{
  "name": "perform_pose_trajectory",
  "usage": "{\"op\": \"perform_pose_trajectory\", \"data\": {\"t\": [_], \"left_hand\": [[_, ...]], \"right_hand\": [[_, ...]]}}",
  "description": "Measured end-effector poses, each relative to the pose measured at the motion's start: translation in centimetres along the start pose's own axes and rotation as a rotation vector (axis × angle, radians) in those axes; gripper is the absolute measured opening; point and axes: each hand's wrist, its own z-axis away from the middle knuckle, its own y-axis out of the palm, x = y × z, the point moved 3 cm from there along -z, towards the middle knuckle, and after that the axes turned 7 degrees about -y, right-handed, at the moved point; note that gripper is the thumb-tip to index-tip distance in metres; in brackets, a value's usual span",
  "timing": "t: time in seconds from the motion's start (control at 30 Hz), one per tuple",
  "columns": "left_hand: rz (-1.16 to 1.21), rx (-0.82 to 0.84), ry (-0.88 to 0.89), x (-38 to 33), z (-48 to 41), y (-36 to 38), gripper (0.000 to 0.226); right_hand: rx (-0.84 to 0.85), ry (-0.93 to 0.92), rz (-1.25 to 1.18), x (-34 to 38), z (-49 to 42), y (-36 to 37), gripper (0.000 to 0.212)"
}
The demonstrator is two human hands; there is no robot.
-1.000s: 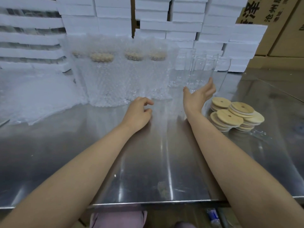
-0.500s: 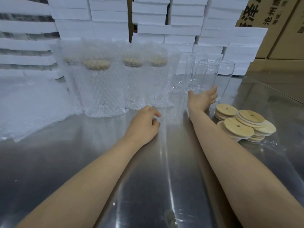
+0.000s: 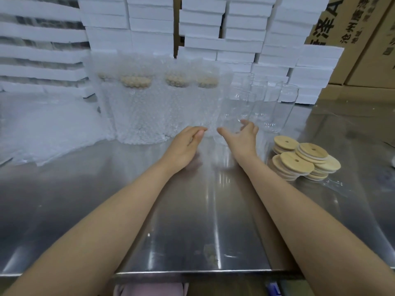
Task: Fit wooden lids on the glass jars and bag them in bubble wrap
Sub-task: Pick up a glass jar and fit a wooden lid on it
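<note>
Left of the wooden lids, my right hand is spread wide close to a glass jar; further left, my left hand is loosely curled, holding nothing.

This is looking like the packing area of a warehouse or small factory: white foam boxes are standing stacked high behind a stainless-steel worktop, printed cardboard cartons are rising at the right, and bubble-wrapped jars, bare glass jars and wooden lids are sitting in batches.
</note>
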Motion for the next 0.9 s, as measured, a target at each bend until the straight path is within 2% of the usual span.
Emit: {"op": "perform_pose_trajectory", "data": {"t": [0.1, 0.17, 0.27, 0.33, 0.43, 0.53, 0.63, 0.7, 0.73, 0.83, 0.9], "left_hand": [[0.193, 0.034, -0.059, -0.2, 1.2, 0.3, 0.038], [0.343, 0.092, -0.075, -0.8, 1.9, 0.7, 0.048], [0.508, 0.212, -0.116, -1.4, 3.0, 1.0, 0.103], [0.561, 0.243, -0.145, -1.3, 3.3, 0.6, 0.119], [0.594, 0.208, -0.177, -0.6, 2.9, -0.3, 0.109], [0.704, 0.215, -0.230, -0.1, 2.5, -0.1, 0.095], [0.965, 0.213, -0.307, -0.3, 2.4, 0.2, 0.061], [1.084, 0.273, -0.354, -0.8, 2.4, 0.1, 0.037], [1.119, 0.331, -0.379, -1.1, 2.5, 0.1, 0.034], [1.257, 0.544, -0.504, -1.4, 2.7, -0.1, 0.055], [1.309, 0.684, -0.584, -1.2, 2.9, -0.5, 0.065]], "right_hand": [[0.045, 0.000, -0.226, 0.6, 2.0, -0.6, 0.065], [0.138, -0.039, -0.330, 1.1, 3.0, -0.8, 0.060], [0.305, -0.114, -0.345, 2.3, 4.1, 0.0, 0.062], [0.354, -0.173, -0.356, 3.1, 4.6, 0.8, 0.055], [0.392, -0.217, -0.390, 3.7, 4.8, 1.3, 0.043], [0.409, -0.147, -0.513, 3.8, 4.7, 1.3, 0.043], [0.365, -0.033, -0.642, 4.3, 4.6, 1.1, 0.050], [0.374, 0.022, -0.676, 4.4, 4.6, 0.9, 0.054], [0.416, 0.042, -0.694, 4.4, 4.6, 0.9, 0.056], [0.651, 0.073, -0.805, 4.7, 5.1, 0.9, 0.064], [0.756, 0.108, -0.874, 5.0, 5.3, 1.1, 0.086]]}}
